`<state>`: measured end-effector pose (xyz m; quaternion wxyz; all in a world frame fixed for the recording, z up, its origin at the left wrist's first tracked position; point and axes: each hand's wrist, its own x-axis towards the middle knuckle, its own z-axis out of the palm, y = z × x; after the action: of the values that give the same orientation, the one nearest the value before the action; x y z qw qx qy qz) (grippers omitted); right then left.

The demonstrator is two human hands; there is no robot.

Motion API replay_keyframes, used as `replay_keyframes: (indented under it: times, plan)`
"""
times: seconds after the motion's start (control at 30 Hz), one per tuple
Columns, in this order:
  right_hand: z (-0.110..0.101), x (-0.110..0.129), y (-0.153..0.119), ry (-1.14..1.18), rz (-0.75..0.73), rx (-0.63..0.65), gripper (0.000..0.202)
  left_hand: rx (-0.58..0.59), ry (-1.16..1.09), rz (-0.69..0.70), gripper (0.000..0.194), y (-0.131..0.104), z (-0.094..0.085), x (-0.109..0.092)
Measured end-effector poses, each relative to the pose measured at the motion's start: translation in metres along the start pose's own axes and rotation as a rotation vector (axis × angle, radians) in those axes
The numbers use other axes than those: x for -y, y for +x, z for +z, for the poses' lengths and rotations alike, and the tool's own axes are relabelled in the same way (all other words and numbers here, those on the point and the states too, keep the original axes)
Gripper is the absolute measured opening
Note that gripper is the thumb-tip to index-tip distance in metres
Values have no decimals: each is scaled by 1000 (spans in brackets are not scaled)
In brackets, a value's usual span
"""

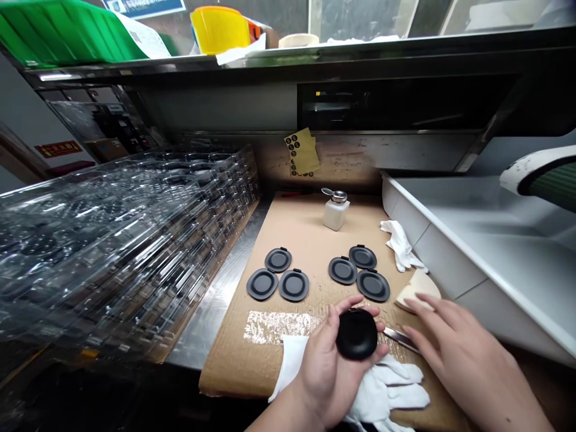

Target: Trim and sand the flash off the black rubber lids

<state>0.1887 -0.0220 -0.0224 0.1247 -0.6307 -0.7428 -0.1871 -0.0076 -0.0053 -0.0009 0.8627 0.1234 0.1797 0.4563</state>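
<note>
My left hand (321, 366), palm up, has its fingers wrapped round a glossy black rounded piece (357, 334). To its right, my right hand (454, 336) reaches forward with fingers apart and nothing visibly gripped. Its fingertips are over or touching the edge of a cream-coloured pad (420, 288); contact is hard to tell. Between the hands lies a thin metal tool (402, 340), its kind unclear. A white glove (382, 396) is spread under and beside my left hand. Ahead lie several matte black oval pieces with small tabs, one group at left (294, 285) and another at right (373, 285).
Brown cardboard (243, 360) covers the bench. At the back stands a white pump bottle (335, 214). Stacked clear plastic trays (180, 258) fill the left; a large white bin (468, 258) borders the right, beside a crumpled white cloth (400, 245). A shelf (270, 63) crosses overhead.
</note>
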Motion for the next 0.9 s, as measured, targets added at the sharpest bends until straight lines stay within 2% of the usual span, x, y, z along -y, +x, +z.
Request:
replay_keyframes:
  times: [0.13, 0.27, 0.37, 0.5, 0.63, 0.77, 0.9]
  plan:
    - [-1, 4, -13, 132, -54, 74, 22, 70, 171, 49, 33, -3, -1, 1]
    - [-8, -3, -18, 230, 107, 58, 25, 149, 401, 130, 46, -4, -5, 3]
    - [-25, -10, -26, 300, 198, -4, 28, 156, 620, 138, 55, -5, -6, 3]
    - [-54, -18, -38, 312, 11, -42, 25, 142, 911, 138, 57, -5, -4, 2]
    - [-74, -17, -38, 205, -169, -34, 23, 170, 1139, 179, 57, -5, 0, 2]
    - [-78, -13, -33, 116, -266, -50, 23, 214, 1280, 248, 55, -4, 3, 4]
    - [-76, -8, -30, 70, -270, -75, 24, 225, 1340, 289, 52, -4, 3, 6]
